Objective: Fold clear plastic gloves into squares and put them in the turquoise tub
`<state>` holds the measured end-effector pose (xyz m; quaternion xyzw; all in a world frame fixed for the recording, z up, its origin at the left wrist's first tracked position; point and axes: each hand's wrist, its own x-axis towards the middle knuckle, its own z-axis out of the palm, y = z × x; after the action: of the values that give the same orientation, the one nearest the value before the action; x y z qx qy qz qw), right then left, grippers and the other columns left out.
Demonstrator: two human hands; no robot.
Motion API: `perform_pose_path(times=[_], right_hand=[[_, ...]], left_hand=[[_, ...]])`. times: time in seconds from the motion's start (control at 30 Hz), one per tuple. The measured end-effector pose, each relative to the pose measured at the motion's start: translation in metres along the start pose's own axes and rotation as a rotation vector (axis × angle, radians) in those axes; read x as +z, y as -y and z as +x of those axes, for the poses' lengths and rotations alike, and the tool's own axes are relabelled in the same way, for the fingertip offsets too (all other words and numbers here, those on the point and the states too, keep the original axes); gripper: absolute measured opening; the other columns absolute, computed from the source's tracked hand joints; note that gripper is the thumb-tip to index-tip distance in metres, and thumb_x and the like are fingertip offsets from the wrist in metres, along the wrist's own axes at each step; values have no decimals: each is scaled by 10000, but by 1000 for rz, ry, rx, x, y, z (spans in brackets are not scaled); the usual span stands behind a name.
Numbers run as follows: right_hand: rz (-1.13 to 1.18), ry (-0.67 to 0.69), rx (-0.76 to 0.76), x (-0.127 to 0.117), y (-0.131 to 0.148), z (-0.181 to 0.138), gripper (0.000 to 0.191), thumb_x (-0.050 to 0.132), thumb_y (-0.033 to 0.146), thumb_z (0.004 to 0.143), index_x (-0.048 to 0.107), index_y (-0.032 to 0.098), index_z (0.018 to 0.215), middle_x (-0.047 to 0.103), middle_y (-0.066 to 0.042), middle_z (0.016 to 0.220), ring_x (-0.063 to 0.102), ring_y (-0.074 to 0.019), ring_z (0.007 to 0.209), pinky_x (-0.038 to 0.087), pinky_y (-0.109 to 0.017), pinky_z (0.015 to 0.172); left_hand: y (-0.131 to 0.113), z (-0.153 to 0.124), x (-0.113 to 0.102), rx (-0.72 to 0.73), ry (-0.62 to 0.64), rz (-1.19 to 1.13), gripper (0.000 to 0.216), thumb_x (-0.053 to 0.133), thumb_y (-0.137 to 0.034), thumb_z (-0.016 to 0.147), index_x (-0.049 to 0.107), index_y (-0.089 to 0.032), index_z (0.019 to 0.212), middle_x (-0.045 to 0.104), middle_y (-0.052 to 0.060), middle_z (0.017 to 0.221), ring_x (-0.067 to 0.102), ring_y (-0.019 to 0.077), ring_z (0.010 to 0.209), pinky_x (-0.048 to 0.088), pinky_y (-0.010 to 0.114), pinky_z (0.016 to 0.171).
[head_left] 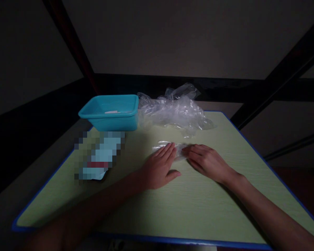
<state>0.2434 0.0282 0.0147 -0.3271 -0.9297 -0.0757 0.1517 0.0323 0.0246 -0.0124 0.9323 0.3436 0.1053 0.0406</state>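
Observation:
A small clear plastic bag lies flat on the table in front of me. My left hand rests on its left part, fingers stretched out together and thumb held apart. At the bag's right end, my right hand has its fingers curled down and closed on the plastic; the fingertips are partly hidden. Just beyond both hands sits a loose heap of crumpled clear plastic bags.
A turquoise plastic basin stands at the back left with something white inside. Nearer on the left lies a pixelated light-blue object. The pale green table has a blue edge; a wall rises behind it.

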Motion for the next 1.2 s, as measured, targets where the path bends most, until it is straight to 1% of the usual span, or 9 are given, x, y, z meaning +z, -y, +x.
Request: perform_pose_path(times=[0.13,0.33,0.47,0.57,0.73,0.83,0.9,1.0,1.2], right_hand=[[167,-118,81,-3,1,0,239,381,205,910,613,146,916,694,-105,871,642,-202,789,515,-357,721],[364,-322,220,-13,6,-2,174,429,223,899,595,178,874,689,-62,794,647,-167,706,517,-291,634],[495,-457,340,-18,5,-3,86,512,205,850,590,196,813,665,-25,721,621,-145,637,494,-255,575],[725,-539,500,-18,4,0,62,566,247,804,570,201,762,613,2,651,559,-119,544,440,-224,473],[1036,-325,719,-4,-2,6,181,594,343,733,512,186,766,478,56,520,390,-76,402,293,-193,358],[1040,-208,771,9,-6,6,229,598,345,694,499,178,817,474,55,551,397,-80,420,297,-198,368],[995,-211,792,15,-7,4,268,601,334,673,498,176,864,500,36,605,450,-101,473,339,-214,399],[892,-227,815,18,-8,2,300,579,342,675,494,179,912,522,14,656,500,-131,529,372,-239,437],[698,-193,778,14,-6,2,251,497,298,735,493,175,953,565,-15,680,536,-155,551,394,-271,490]], left_hand=[[1,0,-1,-25,-82,-55,603,472,-337,860,295,-49,1360,281,191,1457,208,232,1375,233,408,1116],[6,1,-13,-115,-229,-336,369,421,-153,825,574,-106,1158,606,118,1209,557,208,1124,409,364,990],[8,0,-31,-282,-194,-590,276,442,-234,824,681,-125,910,715,50,895,653,204,830,505,309,760],[10,-1,-45,-395,-117,-871,243,466,-256,784,656,-122,716,663,1,647,634,166,651,497,249,604],[18,0,-54,-703,-37,-1237,202,500,-218,748,588,-107,893,643,8,671,631,120,559,474,200,517],[25,1,-46,-788,-106,-1045,291,455,-161,763,507,-115,1045,593,-30,606,536,91,405,387,182,414],[30,1,-38,-738,-263,-792,311,464,-117,741,503,-130,1049,546,-56,596,463,74,392,343,180,411],[33,0,-26,-578,-430,-519,288,489,-81,717,530,-149,993,515,-56,621,476,86,498,360,188,481],[18,-6,-15,-193,-493,-263,208,491,-70,727,552,-159,905,574,13,787,535,128,667,448,233,612]])
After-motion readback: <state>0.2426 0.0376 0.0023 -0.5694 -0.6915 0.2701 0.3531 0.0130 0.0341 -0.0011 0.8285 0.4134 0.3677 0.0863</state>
